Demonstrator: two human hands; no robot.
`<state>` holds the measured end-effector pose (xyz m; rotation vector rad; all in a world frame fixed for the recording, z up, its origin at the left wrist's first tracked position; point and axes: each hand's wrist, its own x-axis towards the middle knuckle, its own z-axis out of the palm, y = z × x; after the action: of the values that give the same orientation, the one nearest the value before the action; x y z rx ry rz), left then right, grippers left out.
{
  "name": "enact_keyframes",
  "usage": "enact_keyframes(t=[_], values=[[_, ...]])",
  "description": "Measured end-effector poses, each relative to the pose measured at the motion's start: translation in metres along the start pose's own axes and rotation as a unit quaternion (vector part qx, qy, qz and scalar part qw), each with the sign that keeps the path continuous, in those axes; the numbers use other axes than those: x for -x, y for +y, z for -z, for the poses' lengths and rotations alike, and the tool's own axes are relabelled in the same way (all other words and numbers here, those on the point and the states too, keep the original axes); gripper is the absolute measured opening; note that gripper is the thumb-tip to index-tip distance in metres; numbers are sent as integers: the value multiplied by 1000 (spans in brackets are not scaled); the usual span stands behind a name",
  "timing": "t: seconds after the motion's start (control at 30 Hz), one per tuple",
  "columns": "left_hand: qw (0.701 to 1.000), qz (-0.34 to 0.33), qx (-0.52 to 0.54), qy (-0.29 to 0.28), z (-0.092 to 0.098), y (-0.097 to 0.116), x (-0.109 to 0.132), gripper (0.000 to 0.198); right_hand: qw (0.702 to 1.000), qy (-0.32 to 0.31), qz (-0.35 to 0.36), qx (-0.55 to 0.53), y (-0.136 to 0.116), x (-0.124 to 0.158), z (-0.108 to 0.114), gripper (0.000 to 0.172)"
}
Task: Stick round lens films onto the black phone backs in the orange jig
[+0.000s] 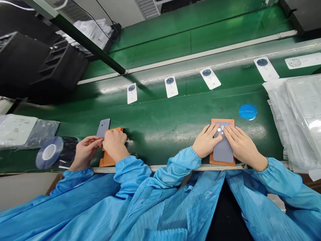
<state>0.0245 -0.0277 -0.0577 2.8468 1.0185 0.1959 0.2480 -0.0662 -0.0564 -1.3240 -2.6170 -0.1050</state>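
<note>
A grey phone back cover point(223, 151) with camera holes near its far end lies in an orange fixture point(222, 164) at the belt's near edge. On the cover's left side rests my left hand point(207, 139), open, with its fingertips by the camera holes. From the right, my right hand point(242, 144) lies flat on the cover with its fingers stretched out. Both hands touch the cover and hide parts of its sides. A round blue film point(248, 111) is on the green belt beyond my right hand.
At left, a co-worker's hands point(114, 142) handle another grey cover point(103, 127) over an orange fixture point(107, 160). A tape roll point(50, 152) lies beside them. White cards point(171, 90) with dark round spots line the far side. Plastic trays point(304, 110) are stacked at right.
</note>
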Motion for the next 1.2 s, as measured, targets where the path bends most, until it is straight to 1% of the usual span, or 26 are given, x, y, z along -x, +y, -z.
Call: enact_keyframes(t=[0.17,0.37,0.43,0.5,0.57,0.6,0.63,0.67,0.7,0.73,0.8,0.83,0.87,0.9,0.93,0.97,1.07,1.1,1.13,1.2], values=[[999,25,36,15,-3,10,16,42,999,-24,-6,-32,-8,13,8,61],[995,49,83,1,-3,16,19,48,999,-24,-8,-25,-11,13,9,61],[992,52,115,2,-4,14,21,50,1000,-11,-3,-22,-11,14,8,59],[984,47,170,12,-5,9,23,51,999,15,15,-36,-9,16,9,55],[964,52,254,48,-5,4,22,50,994,60,27,-84,-4,18,14,49],[948,67,302,79,-3,2,19,50,988,89,19,-126,-1,19,18,47],[924,91,353,119,-1,1,14,52,976,120,-3,-181,2,20,23,46],[891,120,406,163,2,1,8,57,957,151,-42,-243,6,20,29,43],[851,148,461,202,5,2,1,62,929,182,-91,-308,9,19,35,39],[807,172,516,231,10,4,-7,62,892,211,-143,-372,12,18,40,33],[724,198,612,249,18,8,-23,50,801,271,-231,-481,17,14,48,19],[693,205,646,247,23,10,-29,44,757,298,-259,-521,19,11,50,13],[672,210,667,244,27,12,-34,41,720,319,-275,-552,21,8,51,12],[660,214,677,244,31,13,-39,41,693,334,-285,-571,23,4,51,16],[655,218,680,247,34,14,-43,41,679,343,-291,-580,25,-1,50,20],[654,220,679,251,37,13,-47,41,677,345,-294,-580,26,-6,49,23],[657,211,673,266,45,7,-65,39,695,333,-297,-564,29,-33,45,28],[654,204,673,277,47,4,-74,39,698,335,-298,-559,31,-44,45,29],[647,196,677,290,50,-1,-83,38,696,344,-297,-555,34,-57,44,30],[626,176,693,311,54,-12,-104,39,685,378,-294,-549,42,-84,44,30]])
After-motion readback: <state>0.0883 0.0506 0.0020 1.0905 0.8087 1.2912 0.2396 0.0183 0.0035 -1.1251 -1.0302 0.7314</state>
